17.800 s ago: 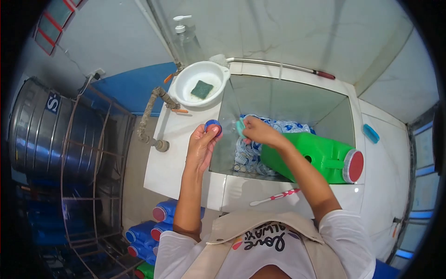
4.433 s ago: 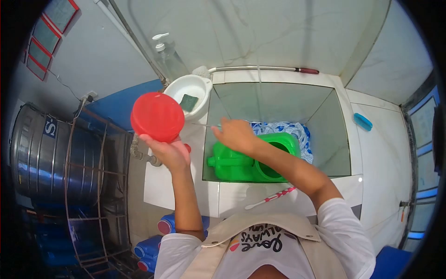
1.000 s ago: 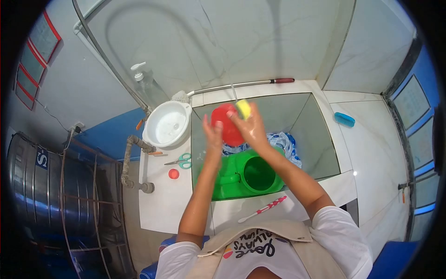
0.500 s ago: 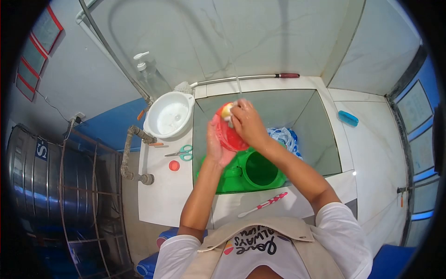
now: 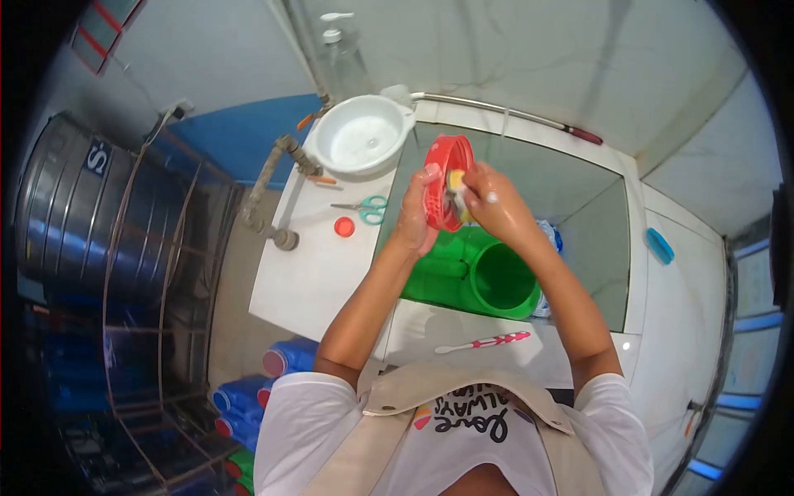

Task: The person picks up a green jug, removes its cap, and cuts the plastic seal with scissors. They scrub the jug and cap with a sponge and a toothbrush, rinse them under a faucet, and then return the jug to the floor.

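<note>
My left hand (image 5: 411, 217) grips a round red lid (image 5: 435, 188) by its edge, and the lid stands tilted almost on its side above the sink. Suds whiten parts of both hands. In my right hand (image 5: 499, 208) is a yellow-and-white sponge (image 5: 456, 180), pressed to the inner face of the lid. Below the hands, a green plastic jug (image 5: 438, 277) lies on its side in the sink, its round mouth facing me. A blue-and-white bundle (image 5: 546, 236) is partly hidden behind my right forearm.
Left of the sink (image 5: 591, 207) are a white basin (image 5: 318, 153), scissors (image 5: 375, 210), a small red cap (image 5: 343, 226) and a pump bottle (image 5: 341, 62). A pink-and-white brush (image 5: 484, 342) lies on the front ledge. A blue brush (image 5: 659, 246) lies at right, a metal rod (image 5: 513, 114) behind.
The lid has turned from lying nearly flat to nearly upright on edge. The sponge has moved across its inner face. My view has shifted, so the counter appears further right.
</note>
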The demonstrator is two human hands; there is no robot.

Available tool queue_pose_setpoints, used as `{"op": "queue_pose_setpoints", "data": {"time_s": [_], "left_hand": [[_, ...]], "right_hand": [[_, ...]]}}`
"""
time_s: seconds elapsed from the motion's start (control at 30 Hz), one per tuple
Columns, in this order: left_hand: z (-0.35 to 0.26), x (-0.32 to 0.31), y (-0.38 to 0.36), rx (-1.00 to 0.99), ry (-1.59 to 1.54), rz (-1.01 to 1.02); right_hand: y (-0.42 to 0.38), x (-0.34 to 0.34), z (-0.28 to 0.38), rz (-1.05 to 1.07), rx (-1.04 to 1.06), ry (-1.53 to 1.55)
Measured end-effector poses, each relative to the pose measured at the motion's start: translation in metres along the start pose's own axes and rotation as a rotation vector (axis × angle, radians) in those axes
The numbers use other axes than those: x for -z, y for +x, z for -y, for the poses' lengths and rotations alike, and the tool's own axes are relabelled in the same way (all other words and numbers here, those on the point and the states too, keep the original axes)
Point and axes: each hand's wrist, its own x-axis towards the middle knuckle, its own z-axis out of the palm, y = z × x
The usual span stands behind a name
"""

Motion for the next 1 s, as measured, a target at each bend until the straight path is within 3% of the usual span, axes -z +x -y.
{"op": "queue_pose_setpoints", "data": {"time_s": [0.03,0.1,0.17,0.23,0.27,0.33,0.37,0.43,0.47,0.53,0.57,0.6,0.63,0.7,0.73,0.83,0.87,0.93,1.0], "left_hand": [[-0.005,0.011,-0.005,-0.047,0.086,-0.030],[-0.017,0.056,-0.012,-0.051,0.435,-0.112],[-0.034,0.092,-0.022,-0.472,1.295,-0.247],[-0.041,0.130,-0.050,-0.258,1.759,-0.457],[-0.039,0.141,-0.062,-0.252,1.756,-0.453],[-0.031,0.157,-0.078,-0.010,2.122,-0.582],[-0.027,0.165,-0.080,-0.009,2.119,-0.568],[-0.015,0.174,-0.081,-0.005,2.213,-0.670],[-0.009,0.170,-0.081,-0.005,2.214,-0.648],[-0.002,0.153,-0.074,-0.257,2.367,-0.586],[0.001,0.131,-0.075,-0.359,2.332,-0.380],[0.009,0.124,-0.072,-0.333,2.112,-0.031],[0.015,0.119,-0.069,-0.297,1.865,0.285],[0.037,0.107,-0.067,-0.284,1.901,0.407],[0.045,0.104,-0.066,-0.276,1.941,0.515],[0.068,0.125,-0.037,-0.270,1.954,0.629],[0.070,0.118,-0.033,-0.282,1.945,0.641],[0.067,0.107,-0.030,-0.405,1.992,0.654],[0.068,0.097,-0.019,-0.461,1.987,0.629]], "right_hand": [[-0.002,0.002,-0.004,0.013,0.008,0.009],[-0.007,0.012,-0.016,0.223,-0.211,0.260],[-0.014,0.038,-0.027,0.124,-0.490,0.181],[-0.025,0.069,-0.048,0.354,-0.701,0.031],[-0.036,0.068,-0.056,0.357,-0.708,0.030],[-0.065,0.044,-0.079,0.535,-0.492,-0.196],[-0.072,0.018,-0.094,0.451,-0.279,-0.238],[-0.069,-0.010,-0.059,0.309,-0.205,-0.293],[-0.064,-0.020,-0.041,0.348,-0.151,-0.376],[-0.057,-0.035,-0.019,0.368,-0.122,-0.466],[-0.058,-0.041,-0.014,0.452,-0.007,-0.488],[-0.059,-0.040,-0.014,0.541,0.113,-0.511],[-0.054,-0.030,-0.022,0.540,0.098,-0.518],[-0.038,-0.007,-0.039,0.589,-0.249,-0.436],[-0.045,-0.005,-0.045,0.589,-0.259,-0.437],[-0.067,-0.008,-0.039,0.288,-0.175,-0.498],[-0.068,-0.011,-0.035,0.283,-0.185,-0.510],[-0.069,-0.017,-0.032,0.305,-0.012,-0.496],[-0.052,0.009,-0.051,0.457,-0.268,-0.312]]}}
